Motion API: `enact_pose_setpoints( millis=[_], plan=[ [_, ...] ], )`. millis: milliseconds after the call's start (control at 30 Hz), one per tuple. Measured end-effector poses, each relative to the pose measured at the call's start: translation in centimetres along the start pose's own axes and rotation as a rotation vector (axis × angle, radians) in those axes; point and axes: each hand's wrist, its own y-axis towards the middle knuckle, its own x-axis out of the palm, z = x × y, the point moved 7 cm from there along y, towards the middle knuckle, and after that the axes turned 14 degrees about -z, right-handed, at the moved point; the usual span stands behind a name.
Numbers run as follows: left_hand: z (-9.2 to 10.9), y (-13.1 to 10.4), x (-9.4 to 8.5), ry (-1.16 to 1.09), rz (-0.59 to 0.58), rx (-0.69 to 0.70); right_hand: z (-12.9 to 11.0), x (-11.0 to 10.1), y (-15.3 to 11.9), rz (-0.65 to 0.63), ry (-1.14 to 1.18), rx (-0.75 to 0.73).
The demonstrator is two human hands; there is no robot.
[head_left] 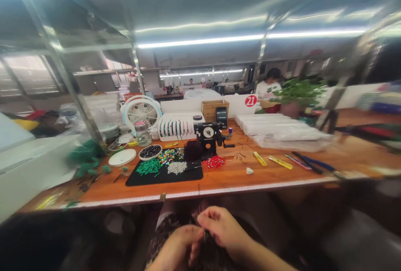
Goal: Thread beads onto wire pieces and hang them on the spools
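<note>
My left hand [183,244] and my right hand [221,227] are close together over my lap, below the table's front edge. Both have their fingers pinched; what lies between the fingertips is too small to make out. Beyond them, a black mat [194,174] on the wooden table [232,181] bears green pieces [148,167], silvery beads [177,167] and multicoloured beads [167,157]. Red beads [214,161] lie at the mat's right, in front of a black hand-cranked machine [208,137]. A round dish [150,152] holds black beads.
Yellow cutters [280,162] and pliers [319,163] lie on the right, near a small white piece [249,170]. Behind are a fan [141,114], a white rack [177,127], plastic-wrapped bundles [282,129] and a plant [299,93]. Another person sits beyond the partition.
</note>
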Motion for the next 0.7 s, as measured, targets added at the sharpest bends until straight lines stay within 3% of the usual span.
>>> enact_pose_setpoints(
  millis=[100, 167, 300, 400, 467, 567, 700],
  plan=[
    [0.6, -0.2, 0.3, 0.072, 0.028, -0.018, -0.9, -0.2, 0.3, 0.026, 0.020, -0.084],
    [2.0, -0.4, 1.1, 0.181, 0.008, -0.028, -1.8, -0.9, -0.2, 0.065, 0.028, -0.177],
    [8.0, 1.0, 3.1, 0.517, 0.039, 0.050, -3.9, -3.5, -2.8, 0.201, 0.093, -0.345],
    [14.0, 4.4, 5.8, 1.015, 0.116, 0.283, -4.3, -4.7, -4.6, 0.265, 0.117, -0.376],
    [16.0, 7.8, 8.1, 1.426, 0.111, 0.335, -3.9, -5.0, -5.1, 0.277, 0.078, -0.365],
    [17.2, 13.1, 9.6, 1.549, 0.121, 0.310, -3.1, -5.0, -5.2, 0.269, -0.009, -0.347],
    [17.2, 18.1, 9.6, 1.576, 0.187, 0.178, -2.2, -5.4, -5.0, 0.250, -0.034, -0.334]
  ],
)
